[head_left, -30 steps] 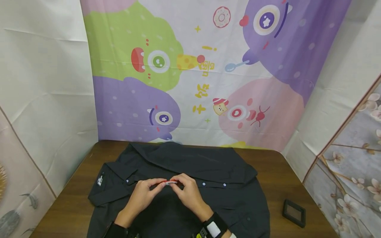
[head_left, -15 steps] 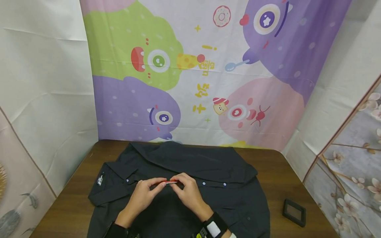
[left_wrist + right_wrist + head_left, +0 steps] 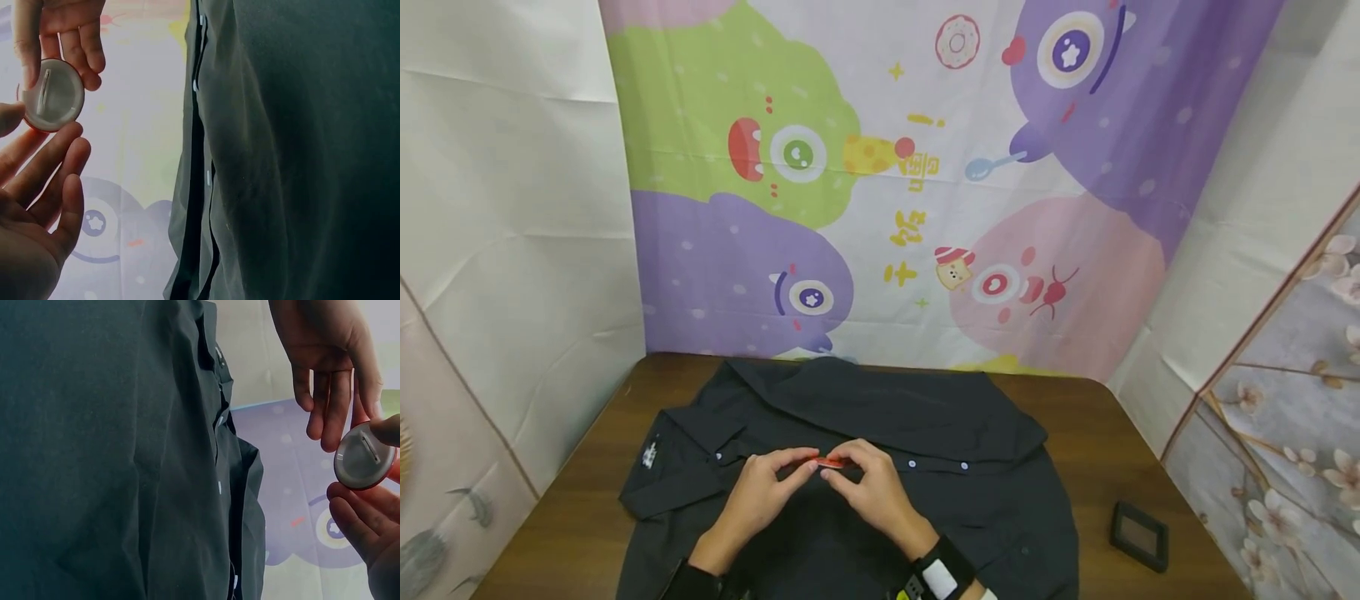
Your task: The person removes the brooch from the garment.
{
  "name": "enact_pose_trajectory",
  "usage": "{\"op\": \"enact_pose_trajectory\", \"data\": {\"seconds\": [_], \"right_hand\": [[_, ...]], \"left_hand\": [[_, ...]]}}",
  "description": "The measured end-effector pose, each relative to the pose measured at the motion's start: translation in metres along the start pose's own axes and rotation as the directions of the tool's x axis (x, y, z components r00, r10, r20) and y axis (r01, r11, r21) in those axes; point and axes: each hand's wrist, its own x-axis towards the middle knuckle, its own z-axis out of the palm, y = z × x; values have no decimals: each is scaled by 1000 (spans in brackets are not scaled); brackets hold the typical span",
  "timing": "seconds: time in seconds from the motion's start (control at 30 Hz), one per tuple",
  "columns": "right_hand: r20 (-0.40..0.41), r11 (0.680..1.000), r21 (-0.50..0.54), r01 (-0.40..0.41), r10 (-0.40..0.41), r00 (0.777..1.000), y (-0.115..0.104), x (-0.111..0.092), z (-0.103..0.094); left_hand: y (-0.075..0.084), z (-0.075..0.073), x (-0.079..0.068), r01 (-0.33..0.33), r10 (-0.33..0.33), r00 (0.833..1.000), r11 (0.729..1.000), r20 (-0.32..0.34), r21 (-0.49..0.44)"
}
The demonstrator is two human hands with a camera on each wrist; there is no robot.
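Both hands hold a round pin badge (image 3: pixel 829 462) above a dark shirt (image 3: pixel 880 421). Its front is red in the head view. The left wrist view shows the badge's pale back (image 3: pixel 62 97) with a straight pin across it. My left hand (image 3: pixel 765 490) pinches one edge between thumb and forefinger. Opposite it, my right hand (image 3: pixel 880 493) pinches the other edge, its thumb near the pin side. In both wrist views the remaining fingers of each hand spread loosely. Fingertips cover parts of the badge rim.
The shirt lies spread over a brown wooden table (image 3: pixel 1097 433), with pale buttons (image 3: pixel 912 464) along its placket and its sleeve folded at the left. A small black frame (image 3: pixel 1139 536) lies to the right. Behind hangs a cartoon-print cloth (image 3: pixel 887 250).
The badge has tilted, so more of its red front shows in the head view. My right thumb and fingers have shifted slightly on it; my left hand stays almost still.
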Motion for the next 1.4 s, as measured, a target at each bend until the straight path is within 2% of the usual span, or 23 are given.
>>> {"op": "enact_pose_trajectory", "data": {"seconds": [0.3, 0.73, 0.9, 1.17, 1.4], "right_hand": [[2, 1000, 3, -7, 7, 1000, -1, 2, 1], [-5, 1000, 18, -21, 21, 1000, -1, 0, -1], [6, 999, 28, -21, 20, 1000, -1, 1, -3], [29, 998, 49, -29, 27, 999, -3, 6, -4], [66, 997, 71, -40, 36, 997, -2, 4, -3]], "left_hand": [[-1, -2, 1, -4, 4, 1000, 1000, 7, 17], [1, 0, -3, 50, -51, 998, 998, 23, 35], [1, 0, -2, 37, -37, 999, 998, 17, 44], [1, -4, 3, -30, 30, 1000, 999, 7, 26], [-1, -4, -3, 12, -13, 1000, 1000, 16, 25]]}}
